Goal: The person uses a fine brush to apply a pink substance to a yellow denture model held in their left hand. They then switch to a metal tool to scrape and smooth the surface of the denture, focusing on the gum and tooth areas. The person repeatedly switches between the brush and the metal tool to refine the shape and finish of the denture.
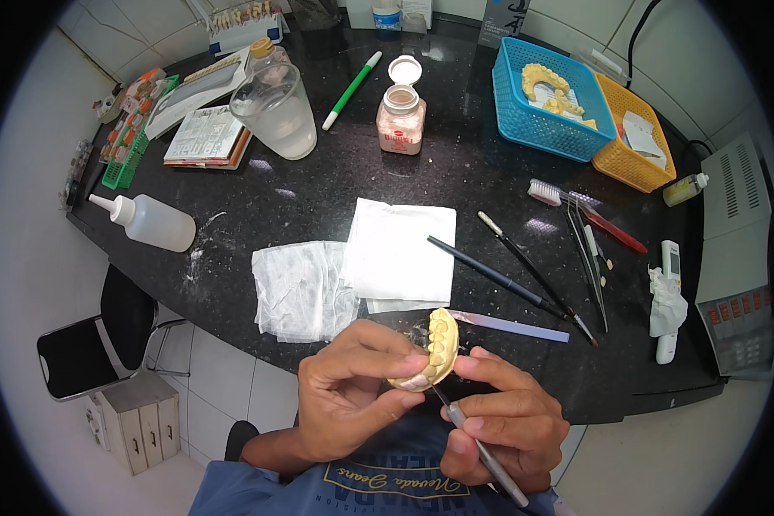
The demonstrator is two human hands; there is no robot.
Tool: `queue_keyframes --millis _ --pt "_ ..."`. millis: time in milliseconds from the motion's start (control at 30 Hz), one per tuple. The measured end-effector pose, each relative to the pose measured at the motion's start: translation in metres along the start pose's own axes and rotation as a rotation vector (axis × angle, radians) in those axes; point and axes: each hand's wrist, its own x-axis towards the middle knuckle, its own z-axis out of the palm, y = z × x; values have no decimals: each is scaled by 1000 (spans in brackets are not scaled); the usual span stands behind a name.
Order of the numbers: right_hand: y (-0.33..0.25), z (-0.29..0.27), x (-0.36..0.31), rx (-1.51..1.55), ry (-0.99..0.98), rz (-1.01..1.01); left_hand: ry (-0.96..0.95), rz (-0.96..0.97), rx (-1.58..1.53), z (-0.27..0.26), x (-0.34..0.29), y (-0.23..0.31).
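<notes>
L hand [353,387] pinching curved yellow dental cast [441,348] w/ pale patch [414,383], R hand [512,413] gripping metal tool [499,470].

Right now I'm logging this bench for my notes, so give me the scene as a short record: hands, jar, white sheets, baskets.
Left hand: grips a yellow dental cast
Right hand: grips a slim metal tool, tip near the cast's lower edge, contact unclear
Jar: pink contents, lid flipped open
White sheets: on the black counter, beyond the cast
Blue basket: holds yellow casts
Orange basket: beside the blue one, holds white paper
</notes>
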Motion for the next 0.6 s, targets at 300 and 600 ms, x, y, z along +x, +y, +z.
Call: queue_keyframes --millis 300,600 --pt "0 1 0 4 20 -8 8 0 -3 1 0 0" --pt "4 0 -7 58 66 -28 -4 -23 -8 -1 0 1"
